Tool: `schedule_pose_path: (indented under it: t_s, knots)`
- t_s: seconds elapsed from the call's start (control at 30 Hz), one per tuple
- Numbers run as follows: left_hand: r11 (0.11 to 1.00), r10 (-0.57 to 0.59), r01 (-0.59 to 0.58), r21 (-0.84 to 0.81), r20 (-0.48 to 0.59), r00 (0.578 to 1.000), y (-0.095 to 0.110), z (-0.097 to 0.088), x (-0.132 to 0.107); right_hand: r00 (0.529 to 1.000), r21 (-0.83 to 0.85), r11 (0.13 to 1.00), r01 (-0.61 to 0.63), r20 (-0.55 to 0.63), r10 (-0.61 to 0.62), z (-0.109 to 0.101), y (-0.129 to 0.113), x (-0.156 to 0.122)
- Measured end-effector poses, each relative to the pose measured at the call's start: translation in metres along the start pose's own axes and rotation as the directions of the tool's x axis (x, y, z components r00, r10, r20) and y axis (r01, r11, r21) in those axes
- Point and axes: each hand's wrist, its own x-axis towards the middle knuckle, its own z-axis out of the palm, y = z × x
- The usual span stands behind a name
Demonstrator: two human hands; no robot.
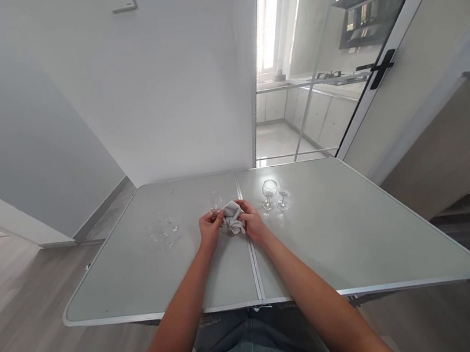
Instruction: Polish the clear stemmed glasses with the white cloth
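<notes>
Both my hands meet over the middle of a grey folding table (337,255). My left hand (209,228) is closed around a clear stemmed glass (215,203), whose bowl rises just above my fingers. My right hand (252,222) is closed on a crumpled grey cloth (233,218), pressed against the glass. To the right, two more clear stemmed glasses stand upright: a taller one (269,193) and a smaller one (282,199). To the left, several clear glasses (163,225) stand close together.
A seam (250,255) runs down the table's middle. Behind the table rises a white wall (162,93); to the right a glass sliding door (333,69) with a black handle opens on a kitchen. Wood floor lies on both sides.
</notes>
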Motion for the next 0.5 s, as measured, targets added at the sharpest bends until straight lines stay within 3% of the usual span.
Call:
schedule_pose_path:
  t_s: [0.1, 0.33, 0.5]
  knots:
    - [0.999, 0.022, -0.020, 0.038, -0.044, 0.999, 0.002, 0.001, -0.001, 1.000, -0.020, 1.000, 0.000, -0.026, 0.000, 0.000, -0.001, 0.000]
    - [0.972, 0.129, -0.111, 0.208, -0.077, 0.989, -0.004, -0.002, -0.001, 0.997, -0.258, 0.966, 0.021, -0.061, -0.038, -0.009, 0.007, 0.002]
    - [0.831, 0.188, -0.144, 0.537, -0.029, 0.982, -0.005, -0.017, 0.009, 0.989, -0.183, 0.977, -0.108, -0.123, 0.086, -0.013, 0.016, 0.006]
